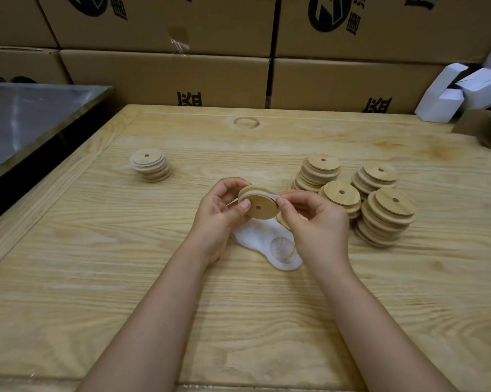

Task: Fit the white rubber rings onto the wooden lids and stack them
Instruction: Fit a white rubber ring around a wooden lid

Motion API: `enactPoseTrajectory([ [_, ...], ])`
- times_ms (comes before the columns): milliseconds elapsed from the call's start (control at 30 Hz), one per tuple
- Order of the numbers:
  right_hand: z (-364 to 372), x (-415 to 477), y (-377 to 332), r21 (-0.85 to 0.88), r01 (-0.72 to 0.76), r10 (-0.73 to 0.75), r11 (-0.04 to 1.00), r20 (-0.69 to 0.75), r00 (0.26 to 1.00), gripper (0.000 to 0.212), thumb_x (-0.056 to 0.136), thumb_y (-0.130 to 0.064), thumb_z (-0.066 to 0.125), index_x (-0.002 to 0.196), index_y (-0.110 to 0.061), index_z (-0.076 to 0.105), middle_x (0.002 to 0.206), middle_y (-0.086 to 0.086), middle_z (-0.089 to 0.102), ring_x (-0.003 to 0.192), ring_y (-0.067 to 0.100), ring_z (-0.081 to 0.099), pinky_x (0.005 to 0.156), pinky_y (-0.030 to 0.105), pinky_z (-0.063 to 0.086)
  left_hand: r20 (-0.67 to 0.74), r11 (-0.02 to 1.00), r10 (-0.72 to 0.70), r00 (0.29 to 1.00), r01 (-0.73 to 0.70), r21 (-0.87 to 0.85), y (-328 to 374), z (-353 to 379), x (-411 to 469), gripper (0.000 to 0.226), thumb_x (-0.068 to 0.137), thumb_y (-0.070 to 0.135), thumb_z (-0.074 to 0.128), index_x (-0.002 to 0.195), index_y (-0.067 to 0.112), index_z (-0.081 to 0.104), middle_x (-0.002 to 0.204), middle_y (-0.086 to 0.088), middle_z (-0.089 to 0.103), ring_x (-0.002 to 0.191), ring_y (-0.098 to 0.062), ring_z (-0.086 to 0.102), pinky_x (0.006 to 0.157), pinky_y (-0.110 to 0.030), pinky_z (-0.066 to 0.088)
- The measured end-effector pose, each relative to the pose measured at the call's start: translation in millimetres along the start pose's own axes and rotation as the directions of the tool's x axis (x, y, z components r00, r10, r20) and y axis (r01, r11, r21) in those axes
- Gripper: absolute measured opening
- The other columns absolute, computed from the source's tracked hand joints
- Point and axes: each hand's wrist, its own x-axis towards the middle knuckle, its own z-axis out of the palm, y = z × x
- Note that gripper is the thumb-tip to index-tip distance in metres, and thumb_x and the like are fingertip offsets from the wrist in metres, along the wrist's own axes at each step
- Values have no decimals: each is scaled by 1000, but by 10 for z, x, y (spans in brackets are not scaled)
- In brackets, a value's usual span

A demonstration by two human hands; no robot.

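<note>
Risk, as judged: the white rubber ring point(262, 194) looks seated only part-way round the wooden lid point(260, 208); if the pinch slackens while the band is under stretch, it may snap off the rim or roll and twist, and the fitting would need redoing; too strong a pull could also tip the lid out of the holding fingers onto the pile of loose rings point(262, 241) lying on the worktop point(125, 278) directly beneath. Fingers: left hand point(220, 206) curled narrowly round the lid's left rim, thumb flat on its face near the edge; it holds the lid tilted above mid-worktop, the face with the centre hole toward the camera; right hand point(316, 219) has thumb and forefinger closed to a pinch on the ring at the lid's right rim; its other fingers loosely curled, what they touch I cannot tell. The finished stack point(151, 165), white showing between its lids, stands toward the left edge, well apart; four stacks of bare lids point(387, 215) cluster toward the right edge, near the right hand; a careless sweep of that arm could topple the nearest.
</note>
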Motion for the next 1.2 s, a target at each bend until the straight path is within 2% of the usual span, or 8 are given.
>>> enactPoseTrajectory([
  [200,-20,21,0,5,7,-7,1000,30,1000,23,79,-8,72,73,-29,68,80,-21,70,83,0,65,79,23,52,34,998,-28,999,30,-58,-3,-17,-7,31,75,0,67,99,15,56,83,3,66,82,-14,64,76,-27,53],
  [367,-45,37,20,21,-8,8,1000,31,999,15,80,-10,72,78,-25,70,78,-13,71,79,-1,66,74,16,51,56,991,-72,996,77,-106,-9,-20,-7,29,77,1,64,101,14,55,90,-7,64,86,-21,63,78,-31,55],
  [500,-77,60,21,63,-51,47,997,70,996,15,80,-10,72,80,-25,70,78,-13,71,76,-1,66,68,11,49,46,976,-102,994,109,-186,9,-33,3,30,76,2,61,102,15,53,87,-8,68,84,-21,67,75,-34,57],
  [633,-50,27,-5,21,46,-47,999,73,996,23,83,-5,68,81,-28,69,80,-19,70,78,-3,65,70,10,47,32,964,-124,992,128,-234,21,-31,7,29,75,4,57,101,15,53,90,-10,68,85,-21,67,72,-34,58],
  [800,-18,-18,-20,-63,214,-208,975,96,974,22,82,-2,67,86,-22,71,82,-14,69,82,1,64,75,16,49,28,944,-160,987,162,-286,36,-21,4,29,77,5,56,105,11,51,90,-13,71,86,-26,69,74,-38,59],
  [900,-19,-13,-16,-46,153,-149,987,92,985,21,81,-7,70,80,-28,69,79,-16,68,81,-2,64,74,13,48,40,930,-186,982,189,-314,37,-4,0,31,78,5,54,108,6,48,93,-17,71,86,-31,70,76,-43,59],
  [1067,-30,10,1,-83,38,-26,996,142,990,16,80,-14,72,75,-28,67,78,-17,69,82,-1,64,76,20,51,20,945,-199,980,197,-262,40,-20,-6,33,78,7,55,110,6,47,91,-18,71,79,-30,71,72,-42,59],
  [1200,-40,41,15,-22,-89,91,996,146,985,14,79,-8,69,70,-19,68,70,-16,68,68,-3,62,65,10,47,-6,956,-217,976,211,-204,40,-14,-5,30,76,11,59,105,6,52,85,-15,72,73,-27,71,62,-35,59],
])
